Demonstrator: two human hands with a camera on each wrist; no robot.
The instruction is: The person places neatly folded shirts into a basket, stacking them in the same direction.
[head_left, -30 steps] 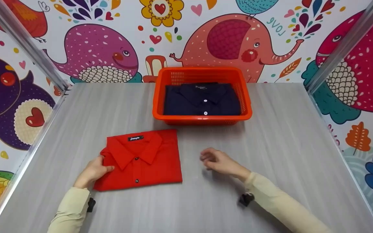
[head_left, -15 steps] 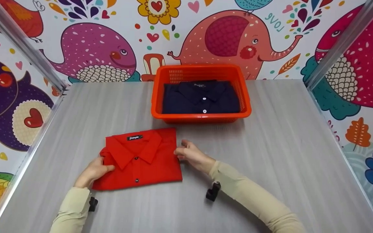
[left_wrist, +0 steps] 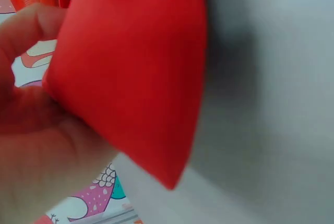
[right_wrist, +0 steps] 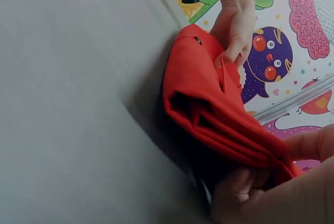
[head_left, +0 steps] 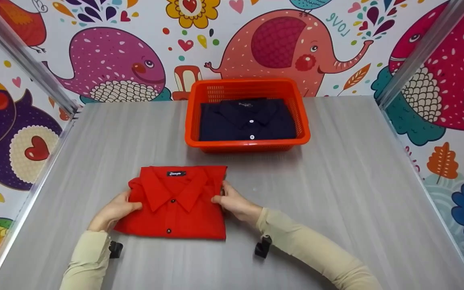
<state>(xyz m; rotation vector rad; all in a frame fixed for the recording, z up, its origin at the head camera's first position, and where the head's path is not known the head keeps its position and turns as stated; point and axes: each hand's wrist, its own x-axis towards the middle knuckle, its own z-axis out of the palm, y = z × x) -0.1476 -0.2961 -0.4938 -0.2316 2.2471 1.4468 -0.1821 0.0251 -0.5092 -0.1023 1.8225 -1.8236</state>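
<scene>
A folded red shirt [head_left: 175, 217] with a collar, dark buttons and a black neck label is held between both hands above the grey table. My left hand [head_left: 115, 210] grips its left side, thumb on top and fingers underneath. On the right side, my right hand [head_left: 237, 202] pinches the folded layers, with the thumb over the upper face. In the right wrist view the stacked folds of the shirt [right_wrist: 209, 114] show at the near end, with a dark gap of shadow below them. The left wrist view has the shirt's lower left corner [left_wrist: 141, 78] hanging off the table.
An orange plastic basket [head_left: 248, 143] stands behind the shirt, near the patterned back wall. Inside it lies a folded navy shirt [head_left: 236, 125] with white buttons. Metal posts [head_left: 417, 56] rise at the back corners of the grey table [head_left: 336, 169].
My right hand has come left to the red shirt and taken hold of its right side. The shirt has turned a little and come up off the table. The left hand keeps its grip.
</scene>
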